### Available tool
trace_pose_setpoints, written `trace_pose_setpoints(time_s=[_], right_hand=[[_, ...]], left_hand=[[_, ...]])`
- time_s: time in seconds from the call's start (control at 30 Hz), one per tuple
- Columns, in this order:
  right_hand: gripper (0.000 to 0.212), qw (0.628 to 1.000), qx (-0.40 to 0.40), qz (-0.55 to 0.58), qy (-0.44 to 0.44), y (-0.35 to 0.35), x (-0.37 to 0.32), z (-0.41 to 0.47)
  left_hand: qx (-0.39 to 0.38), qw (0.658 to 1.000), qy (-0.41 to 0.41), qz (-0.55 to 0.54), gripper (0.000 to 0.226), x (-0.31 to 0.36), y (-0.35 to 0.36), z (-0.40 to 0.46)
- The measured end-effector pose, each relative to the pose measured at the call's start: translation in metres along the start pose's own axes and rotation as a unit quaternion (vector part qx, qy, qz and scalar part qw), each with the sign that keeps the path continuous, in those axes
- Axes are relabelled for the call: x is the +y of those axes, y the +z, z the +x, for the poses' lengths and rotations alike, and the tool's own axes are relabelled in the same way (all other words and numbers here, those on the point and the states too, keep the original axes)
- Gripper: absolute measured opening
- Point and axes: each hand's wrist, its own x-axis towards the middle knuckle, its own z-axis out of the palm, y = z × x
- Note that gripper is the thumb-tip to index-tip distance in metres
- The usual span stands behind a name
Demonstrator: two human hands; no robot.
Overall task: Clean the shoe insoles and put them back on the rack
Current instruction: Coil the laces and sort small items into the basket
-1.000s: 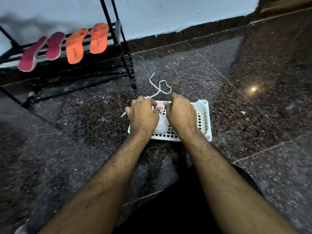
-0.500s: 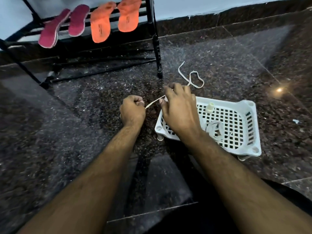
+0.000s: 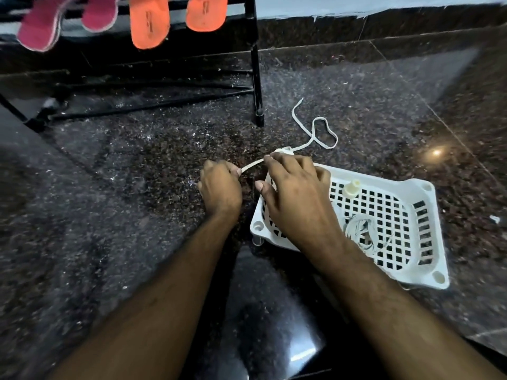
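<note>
My left hand point(image 3: 220, 189) grips the white lace point(image 3: 315, 133); at its three o'clock, my right hand point(image 3: 295, 193) pinches it over the basket point(image 3: 428, 198).

left hand point(image 3: 219, 189) pinches white lace point(image 3: 315, 133) | right hand point(image 3: 295, 198) over white basket point(image 3: 428, 193) | insoles point(image 3: 149, 20) on rack point(image 3: 255, 64)

Open granite floor point(image 3: 115, 215) left of the hands, white basket point(image 3: 428, 204) blocking the right, shoelace point(image 3: 315, 133) looped ahead, black rack leg point(image 3: 256, 78) beyond, 4 insoles overhanging the rack point(image 3: 153, 61) at top left.
</note>
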Motion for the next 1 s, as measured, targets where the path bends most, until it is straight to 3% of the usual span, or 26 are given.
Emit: trace_pose_setpoints(time_s=[0.1, 0.2, 0.4, 0.47, 0.57, 0.7, 0.83, 0.9, 1.0], right_hand=[[0.049, 1.000, -0.007, 0.000, -0.010, -0.007, -0.002, -0.001], [0.048, 1.000, -0.006, 0.024, -0.017, -0.017, -0.005, -0.001], [0.055, 0.984, -0.020, 0.170, -0.041, -0.035, -0.022, -0.010], [0.046, 0.972, -0.012, 0.227, -0.053, -0.040, -0.032, -0.017], [0.004, 0.959, 0.026, 0.276, -0.064, -0.047, -0.048, -0.027], [0.019, 0.937, 0.034, 0.337, -0.090, -0.056, -0.074, -0.048], [0.013, 0.923, 0.028, 0.371, -0.094, -0.055, -0.086, -0.057], [0.019, 0.919, 0.002, 0.385, -0.080, -0.051, -0.086, -0.056], [0.034, 0.919, -0.110, 0.367, -0.093, -0.037, -0.084, -0.056]], left_hand=[[-0.006, 0.999, 0.040, 0.003, 0.012, 0.005, -0.015, -0.009], [-0.031, 0.990, 0.077, -0.118, 0.019, 0.017, -0.042, -0.022], [-0.082, 0.947, 0.182, -0.251, 0.014, 0.035, -0.112, -0.059], [-0.105, 0.930, 0.183, -0.300, 0.019, 0.035, -0.136, -0.071], [-0.138, 0.888, 0.125, -0.420, 0.021, 0.037, -0.172, -0.089], [-0.207, 0.818, -0.047, -0.535, 0.026, 0.029, -0.212, -0.113], [-0.360, 0.825, -0.157, -0.407, 0.017, 0.001, -0.238, -0.126], [-0.418, 0.803, -0.170, -0.389, 0.018, -0.011, -0.242, -0.132], [-0.386, 0.805, -0.109, -0.438, 0.019, -0.021, -0.239, -0.134]])
